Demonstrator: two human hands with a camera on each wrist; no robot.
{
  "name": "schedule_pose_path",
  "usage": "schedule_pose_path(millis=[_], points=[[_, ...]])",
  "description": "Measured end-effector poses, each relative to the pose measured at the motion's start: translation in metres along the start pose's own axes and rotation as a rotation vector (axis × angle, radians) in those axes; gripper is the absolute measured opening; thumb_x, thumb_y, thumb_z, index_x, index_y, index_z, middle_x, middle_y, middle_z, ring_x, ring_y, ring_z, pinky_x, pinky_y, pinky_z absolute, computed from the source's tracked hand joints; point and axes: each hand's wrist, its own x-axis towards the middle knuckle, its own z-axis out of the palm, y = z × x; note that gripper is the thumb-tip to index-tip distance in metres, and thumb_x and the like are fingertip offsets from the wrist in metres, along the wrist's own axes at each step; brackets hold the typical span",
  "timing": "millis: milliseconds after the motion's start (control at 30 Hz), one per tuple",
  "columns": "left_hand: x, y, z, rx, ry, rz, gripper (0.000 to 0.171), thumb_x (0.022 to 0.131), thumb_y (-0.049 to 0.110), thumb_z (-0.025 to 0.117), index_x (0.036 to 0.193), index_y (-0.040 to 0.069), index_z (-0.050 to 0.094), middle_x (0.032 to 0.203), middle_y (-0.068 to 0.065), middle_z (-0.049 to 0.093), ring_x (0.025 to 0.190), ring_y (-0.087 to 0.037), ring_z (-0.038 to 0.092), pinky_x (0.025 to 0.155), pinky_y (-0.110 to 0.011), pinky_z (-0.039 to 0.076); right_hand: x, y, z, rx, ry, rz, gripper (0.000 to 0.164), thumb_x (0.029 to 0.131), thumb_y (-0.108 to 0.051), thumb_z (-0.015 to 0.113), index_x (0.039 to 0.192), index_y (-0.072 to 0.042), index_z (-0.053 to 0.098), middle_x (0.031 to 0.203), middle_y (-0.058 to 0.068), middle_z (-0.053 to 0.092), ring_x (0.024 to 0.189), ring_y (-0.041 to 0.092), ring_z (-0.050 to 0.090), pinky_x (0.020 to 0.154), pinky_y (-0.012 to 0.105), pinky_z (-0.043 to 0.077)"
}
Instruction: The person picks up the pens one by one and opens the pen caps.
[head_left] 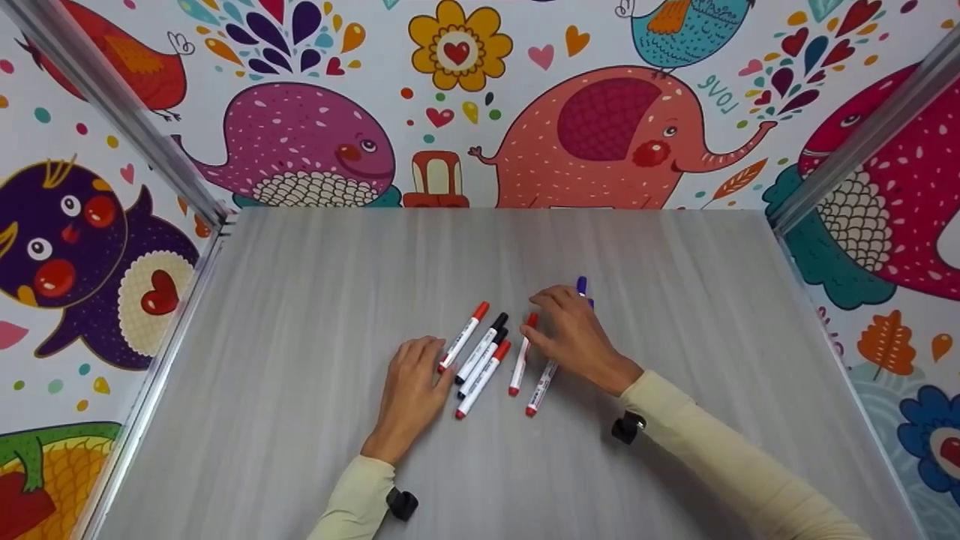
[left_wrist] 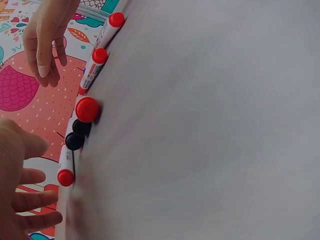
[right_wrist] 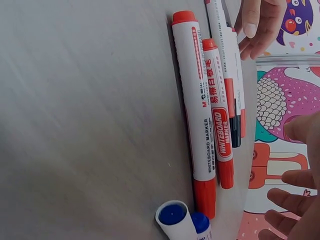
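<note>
My left hand (head_left: 411,397) is beside the leftmost red-capped whiteboard marker (head_left: 463,336), fingers relaxed and holding nothing. To that marker's right, two black-capped markers (head_left: 478,352) and a red-capped marker (head_left: 482,380) lie slanted side by side. My right hand (head_left: 576,339) hovers over the right-hand markers with fingers loosely spread, empty in the right wrist view. Beneath it lie another red-capped marker (head_left: 519,367) and a red-ended marker (head_left: 541,390), whose upper part the hand hides in the head view. Two blue markers, one showing its blue end (right_wrist: 172,212), lie beyond the hand, partly covered.
The markers lie on a grey wood-grain table (head_left: 315,300). Metal frame posts (head_left: 142,127) rise at its back corners, and cartoon-printed panels (head_left: 450,105) enclose the back and sides. Each sleeve carries a small black wrist device (head_left: 403,504).
</note>
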Motion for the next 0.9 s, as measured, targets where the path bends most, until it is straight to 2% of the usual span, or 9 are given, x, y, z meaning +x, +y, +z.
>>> schedule_pose_path(millis=[167,500,767,900], points=[[-0.004,0.001,0.0,0.012,0.008,-0.002,0.04,0.092,0.011,0.088,0.127,-0.003,0.073,0.126,-0.018,0.072,0.119,-0.036,0.063,0.104,-0.056,0.051,0.002,-0.002,0.004,0.008,-0.008,0.019,0.049,0.1,-0.028,0.084,0.138,0.0,0.07,0.137,0.014,0.067,0.131,0.033,0.058,0.112,0.053,0.051],[-0.008,0.002,0.0,0.02,0.001,-0.043,0.039,0.094,0.012,0.087,0.128,-0.003,0.074,0.126,-0.017,0.072,0.122,-0.036,0.062,0.108,-0.056,0.048,0.01,-0.006,0.013,0.015,-0.025,0.0,0.049,0.1,-0.028,0.084,0.137,0.0,0.071,0.136,0.016,0.068,0.131,0.035,0.058,0.113,0.053,0.049],[-0.008,-0.001,0.003,0.052,0.047,0.007,0.037,0.091,0.009,0.088,0.123,-0.004,0.074,0.122,-0.017,0.072,0.119,-0.037,0.063,0.106,-0.057,0.048,0.016,-0.005,0.016,0.008,-0.051,-0.002,0.049,0.103,-0.032,0.08,0.138,0.001,0.071,0.138,0.016,0.068,0.133,0.035,0.057,0.116,0.056,0.046],[-0.009,-0.001,0.003,0.053,0.038,0.004,0.038,0.092,0.011,0.089,0.123,-0.004,0.075,0.122,-0.017,0.072,0.12,-0.037,0.062,0.107,-0.056,0.048,0.018,-0.004,0.017,0.019,-0.069,0.002,0.05,0.104,-0.033,0.079,0.139,0.0,0.07,0.139,0.016,0.067,0.133,0.034,0.057,0.116,0.054,0.046]])
